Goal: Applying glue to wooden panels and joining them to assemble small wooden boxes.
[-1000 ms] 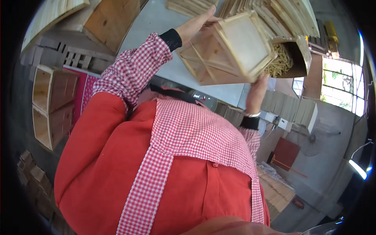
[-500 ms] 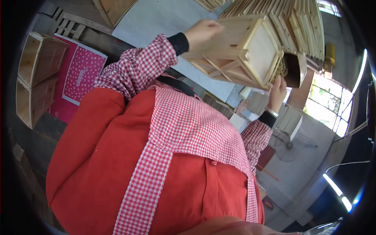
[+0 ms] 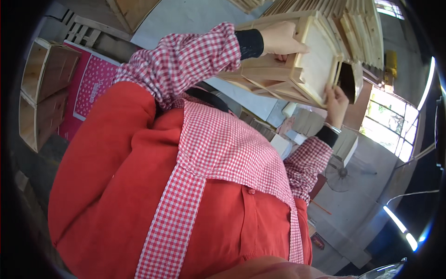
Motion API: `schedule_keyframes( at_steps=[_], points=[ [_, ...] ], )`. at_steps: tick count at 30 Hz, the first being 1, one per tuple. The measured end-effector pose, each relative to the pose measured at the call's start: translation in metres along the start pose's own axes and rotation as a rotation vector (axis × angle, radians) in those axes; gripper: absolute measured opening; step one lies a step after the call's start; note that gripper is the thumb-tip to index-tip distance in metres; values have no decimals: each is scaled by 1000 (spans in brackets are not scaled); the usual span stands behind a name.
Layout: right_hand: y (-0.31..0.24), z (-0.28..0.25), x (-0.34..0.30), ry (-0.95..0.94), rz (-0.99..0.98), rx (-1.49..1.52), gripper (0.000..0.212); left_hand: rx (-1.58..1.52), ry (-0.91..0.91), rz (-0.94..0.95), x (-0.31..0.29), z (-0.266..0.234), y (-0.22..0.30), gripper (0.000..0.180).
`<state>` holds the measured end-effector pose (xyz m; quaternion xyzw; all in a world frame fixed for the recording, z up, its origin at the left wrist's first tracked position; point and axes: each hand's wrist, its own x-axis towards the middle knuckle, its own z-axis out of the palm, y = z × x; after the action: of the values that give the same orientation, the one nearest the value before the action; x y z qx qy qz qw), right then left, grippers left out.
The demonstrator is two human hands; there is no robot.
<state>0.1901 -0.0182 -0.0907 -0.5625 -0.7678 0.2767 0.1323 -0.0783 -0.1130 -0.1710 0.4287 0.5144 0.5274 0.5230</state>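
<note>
A pale wooden box (image 3: 316,58) with raised framing strips and crossed slats on its side lies on the worktable in front of me. My left hand (image 3: 281,39) reaches over its top, fingers curled and pressed against the frame strip along the edge of the end panel. At the lower right corner of that same panel, my right hand (image 3: 337,102) has its fingers closed on the frame edge. Parts of the box behind my left hand and sleeve are hidden. Whether either hand pinches some small piece is too small to see.
Many slatted wooden frames (image 3: 355,28) stand stacked just behind the box. An open-ended wooden box (image 3: 350,81) sits beside my right hand. Two wooden crates (image 3: 44,97) stand at far left near a pink printed sheet (image 3: 95,88). A fan (image 3: 341,173) is at right.
My left hand has moved right, from above the box's far side onto the end panel's frame edge. My right hand has shifted slightly; the twine-like bundle beside it no longer shows.
</note>
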Motion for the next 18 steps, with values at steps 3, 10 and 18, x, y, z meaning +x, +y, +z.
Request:
schedule_keyframes(
  at_steps=[3, 10, 18],
  points=[
    [4, 14, 11, 53, -97, 178, 18, -72, 157, 82, -14, 4, -8, 47],
    [29, 31, 32, -44, -72, 117, 23, -252, 57, -21, -12, -14, -48, 48],
    [32, 35, 25, 70, -86, 13, 24, -638, 221, -729, -35, -24, -128, 29]
  ],
)
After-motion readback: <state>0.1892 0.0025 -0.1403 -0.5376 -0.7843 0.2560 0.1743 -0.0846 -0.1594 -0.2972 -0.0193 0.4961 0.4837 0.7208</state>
